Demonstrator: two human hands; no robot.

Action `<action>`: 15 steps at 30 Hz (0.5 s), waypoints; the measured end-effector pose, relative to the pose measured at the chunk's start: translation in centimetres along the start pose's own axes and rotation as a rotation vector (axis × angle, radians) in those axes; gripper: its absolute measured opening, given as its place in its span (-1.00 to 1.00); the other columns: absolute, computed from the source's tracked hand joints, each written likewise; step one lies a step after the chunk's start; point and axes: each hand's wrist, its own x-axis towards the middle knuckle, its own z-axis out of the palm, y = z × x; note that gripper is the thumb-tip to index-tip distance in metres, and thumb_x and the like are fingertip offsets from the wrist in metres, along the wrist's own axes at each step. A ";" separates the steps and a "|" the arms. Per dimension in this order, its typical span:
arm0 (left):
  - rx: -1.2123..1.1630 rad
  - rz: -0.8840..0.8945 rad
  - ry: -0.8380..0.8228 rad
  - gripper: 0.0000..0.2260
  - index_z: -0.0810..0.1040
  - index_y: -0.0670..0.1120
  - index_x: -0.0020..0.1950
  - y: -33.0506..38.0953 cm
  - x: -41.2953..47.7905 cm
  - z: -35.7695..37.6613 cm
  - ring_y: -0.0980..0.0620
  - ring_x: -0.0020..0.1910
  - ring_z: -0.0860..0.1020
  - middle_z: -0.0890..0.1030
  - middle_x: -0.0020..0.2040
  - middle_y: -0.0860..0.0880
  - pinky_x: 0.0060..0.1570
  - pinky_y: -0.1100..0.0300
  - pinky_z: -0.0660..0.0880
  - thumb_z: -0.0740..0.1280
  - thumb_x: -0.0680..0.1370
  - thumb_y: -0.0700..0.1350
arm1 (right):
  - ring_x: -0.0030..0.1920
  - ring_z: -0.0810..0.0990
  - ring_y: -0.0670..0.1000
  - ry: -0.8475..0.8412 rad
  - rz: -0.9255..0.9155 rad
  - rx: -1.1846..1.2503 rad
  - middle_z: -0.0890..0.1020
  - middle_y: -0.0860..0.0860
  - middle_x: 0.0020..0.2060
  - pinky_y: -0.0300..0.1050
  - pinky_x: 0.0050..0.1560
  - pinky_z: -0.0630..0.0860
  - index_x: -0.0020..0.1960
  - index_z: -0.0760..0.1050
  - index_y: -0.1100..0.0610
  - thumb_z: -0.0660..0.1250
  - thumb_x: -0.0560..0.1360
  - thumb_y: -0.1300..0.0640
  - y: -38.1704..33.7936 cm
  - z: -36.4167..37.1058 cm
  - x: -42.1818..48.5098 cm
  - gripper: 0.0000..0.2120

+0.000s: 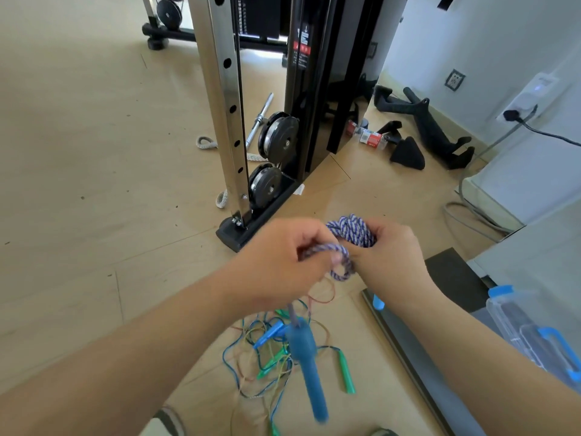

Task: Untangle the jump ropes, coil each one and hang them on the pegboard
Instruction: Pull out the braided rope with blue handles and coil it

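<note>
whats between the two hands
A short loop of purple-and-white rope spans from the left hand to the right hand, gripped by both, in the head view.

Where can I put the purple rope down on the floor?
Bare floor lies left of the steel post, and between the machine base and the grey cable. Under the purple rope, tangled ropes crowd it.

bright daylight | soft shadows | wide-angle edge bending | slight motion blur
</note>
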 end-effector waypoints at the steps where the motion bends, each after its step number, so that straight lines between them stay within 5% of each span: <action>1: -0.029 0.007 0.060 -0.94 0.67 -0.07 -0.08 -0.2 0.3 -0.7 0.09 -0.39 0.47 0.58 -0.37 -0.03 -0.40 0.09 0.51 0.44 0.59 -0.16 | -0.47 0.33 -0.17 -0.055 0.013 0.066 0.48 -0.09 -0.50 -0.29 -0.47 0.29 -0.26 0.59 0.19 0.56 0.42 0.12 -0.2 0.1 -0.1 -0.80; 4: -0.070 -0.011 0.158 -0.94 0.68 -0.06 -0.10 -1.6 0.6 -1.9 0.10 -0.38 0.45 0.62 -0.37 0.00 -0.37 0.15 0.47 0.49 0.56 -0.10 | -0.37 0.44 -0.08 -0.227 0.110 0.268 0.55 0.01 -0.40 -0.21 -0.35 0.38 -0.12 0.66 0.20 0.56 0.43 0.13 -0.6 0.0 0.0 -0.85; 9: -0.002 -0.058 0.174 -0.91 0.65 -0.03 -0.06 -2.8 0.6 -2.2 0.11 -0.38 0.48 0.66 -0.27 -0.12 -0.34 0.23 0.45 0.42 0.60 -0.05 | -0.05 0.64 0.10 -0.428 0.203 0.445 0.74 0.22 0.00 0.04 0.06 0.53 0.07 0.68 0.23 0.53 0.44 -0.01 -0.5 -0.5 0.5 -0.66; 15: 0.014 0.050 0.172 -0.95 0.69 -0.07 -0.08 -2.2 0.3 -1.7 -0.08 -0.26 0.62 0.70 -0.24 -0.05 -0.24 0.08 0.55 0.47 0.57 -0.12 | -0.09 0.65 0.01 -0.631 0.113 0.489 0.71 0.14 -0.10 -0.11 0.02 0.56 0.07 0.66 0.25 0.55 0.45 0.08 -1.1 -0.8 -0.7 -0.71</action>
